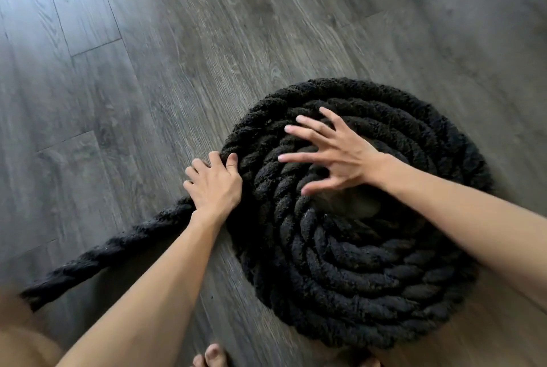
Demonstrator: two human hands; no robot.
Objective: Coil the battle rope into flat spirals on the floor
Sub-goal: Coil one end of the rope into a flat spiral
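- Battle rope (355, 278): black, thick, twisted strands. Most of it lies on the floor (207, 41) as one round spiral of several turns, right of middle from where I stand. The turns sit tight, side by side.
- Centre gap (352, 203): a small opening at the spiral's middle, partly under the right hand.
- Free tail (103, 251): leaves the spiral at its left edge and runs straight off to the lower left, out of sight by the person's leg. How much is left uncoiled I cannot tell.
- Left hand (214, 186): placed where the tail meets the outermost turn. Grip narrow and holding the rope, thumb over the top, fingers curled down the outer side.
- Right hand (343, 153): over the inner turns, grip wide, fingers splayed, holding nothing. It is blurred, so I cannot confirm contact with the rope.
- Judgement, step in hand: laying the next outer turn.
- To do it well: pin the laid turns flat with the spread palm, so the spiral does not spin or lift, then feed the tail round with the left hand, pressing it snug against the outer turn at floor level.
- Let the rope's own twist roll out along the tail, or it will likely kink.
- Risk: a hard pull could ride the new turn up over its neighbour or drag the whole spiral sideways.
- Bare toes (211, 355) are just beside the near edge; keep them off the rope's path.
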